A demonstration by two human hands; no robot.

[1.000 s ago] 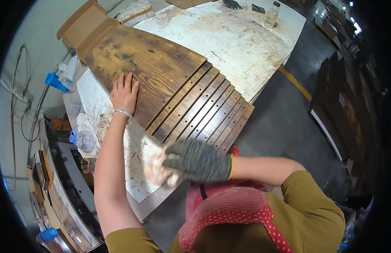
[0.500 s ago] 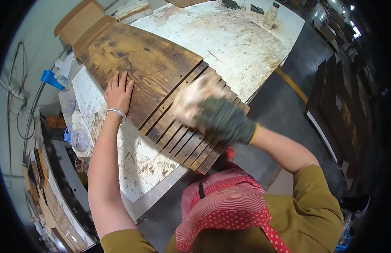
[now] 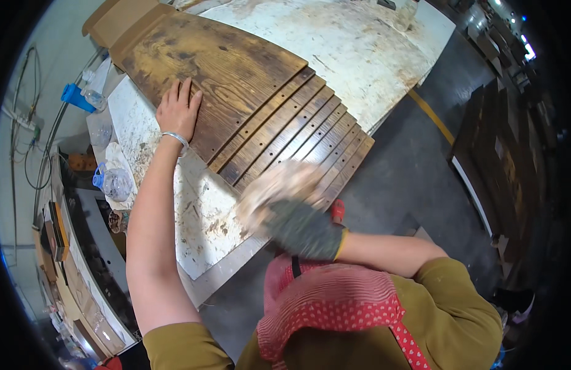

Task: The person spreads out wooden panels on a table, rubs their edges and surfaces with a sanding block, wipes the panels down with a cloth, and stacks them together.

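Boards (image 3: pixel 297 121) lie in a brown pile on the white worktop (image 3: pixel 347 49), their ends sticking out like steps. The bare left hand (image 3: pixel 178 114) lies flat on the top board (image 3: pixel 230 71), fingers stretched out, with nothing in it. The right hand (image 3: pixel 304 227), in a dark glove (image 3: pixel 316 239), grips a pale rag (image 3: pixel 276 188) by the near ends, too blurry to tell whether the rag touches them.

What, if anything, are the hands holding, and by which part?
The gloved right hand holds a pale cloth by its near side; blur hides the exact grip. The bare left hand holds nothing, resting on the top board.
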